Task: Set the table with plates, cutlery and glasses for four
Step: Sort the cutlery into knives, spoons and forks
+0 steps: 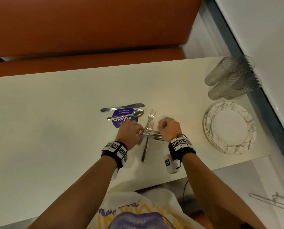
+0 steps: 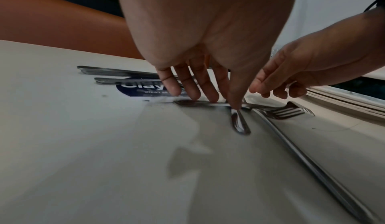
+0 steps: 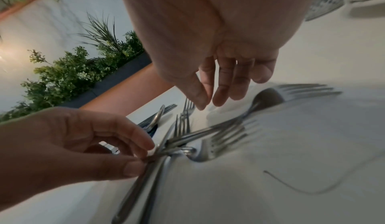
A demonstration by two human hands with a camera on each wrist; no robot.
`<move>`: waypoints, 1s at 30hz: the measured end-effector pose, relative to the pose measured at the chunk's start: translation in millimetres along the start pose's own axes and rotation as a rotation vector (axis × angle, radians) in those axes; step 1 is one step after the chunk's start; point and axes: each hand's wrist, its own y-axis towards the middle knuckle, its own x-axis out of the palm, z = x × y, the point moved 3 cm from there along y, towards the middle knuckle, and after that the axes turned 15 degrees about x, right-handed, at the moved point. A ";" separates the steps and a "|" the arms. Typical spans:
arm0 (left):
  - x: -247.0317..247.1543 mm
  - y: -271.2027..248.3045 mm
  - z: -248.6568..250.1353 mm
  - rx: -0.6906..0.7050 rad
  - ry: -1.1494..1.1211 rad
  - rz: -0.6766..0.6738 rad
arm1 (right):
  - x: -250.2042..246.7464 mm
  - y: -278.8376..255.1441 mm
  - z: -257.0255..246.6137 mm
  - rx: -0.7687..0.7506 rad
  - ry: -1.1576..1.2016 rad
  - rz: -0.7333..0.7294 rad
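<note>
Several forks lie crossed in a heap at the middle of the white table. My left hand reaches down onto the heap, and its thumb and fingertips pinch the handles where they cross. My right hand hovers just right of the heap, above a fork head; its fingers are loosely curled and hold nothing. A knife and a spoon lie side by side just beyond my left hand. At the right stand a stack of gold-patterned plates and several ribbed glasses.
A round purple sticker sits under the spoon. An orange bench runs along the table's far edge. A white wall with a dark ledge borders the right end, behind the glasses. The table's near edge is at my body.
</note>
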 end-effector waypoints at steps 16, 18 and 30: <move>-5.9 -5.5 1.8 -0.057 -0.284 -0.057 | -15.1 -12.8 12.9 -0.084 0.029 0.124; -14.0 -4.7 2.8 -0.089 -0.329 -0.004 | -21.0 -14.5 2.9 -0.095 0.138 0.125; -36.5 11.4 10.5 -0.336 -0.758 0.218 | -31.0 -8.7 -91.8 -0.204 0.421 -0.072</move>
